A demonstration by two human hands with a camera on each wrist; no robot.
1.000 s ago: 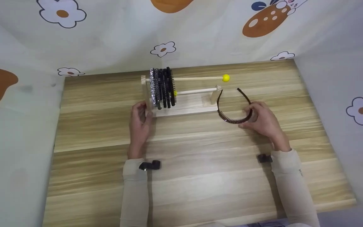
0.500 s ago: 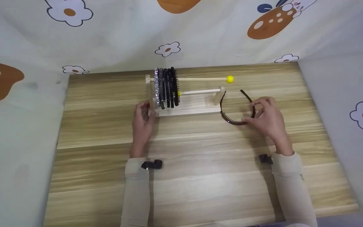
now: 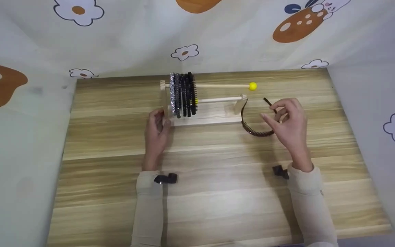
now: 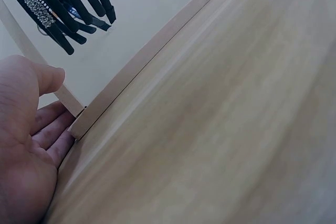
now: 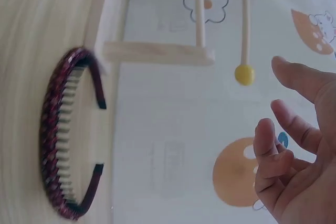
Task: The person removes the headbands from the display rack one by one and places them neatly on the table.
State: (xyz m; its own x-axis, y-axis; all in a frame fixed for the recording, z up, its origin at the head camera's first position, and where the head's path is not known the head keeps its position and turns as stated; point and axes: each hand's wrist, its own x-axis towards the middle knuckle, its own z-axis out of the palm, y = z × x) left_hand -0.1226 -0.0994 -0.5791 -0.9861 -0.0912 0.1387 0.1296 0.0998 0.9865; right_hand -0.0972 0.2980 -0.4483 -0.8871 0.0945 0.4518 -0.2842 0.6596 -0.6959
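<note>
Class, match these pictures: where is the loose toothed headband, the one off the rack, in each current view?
Head: the loose headband is right of centre, partly behind the right hand.
Left wrist: not in it.
Right wrist: at left, its open side facing right.
Shared landmark: the wooden rack, partly visible in both wrist views.

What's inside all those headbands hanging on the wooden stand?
A wooden rod goes through the headbands and shows at both sides. A bit of yellow bead peeks out by a second rod. The headbands cover the rest, so I can't see it.
</note>
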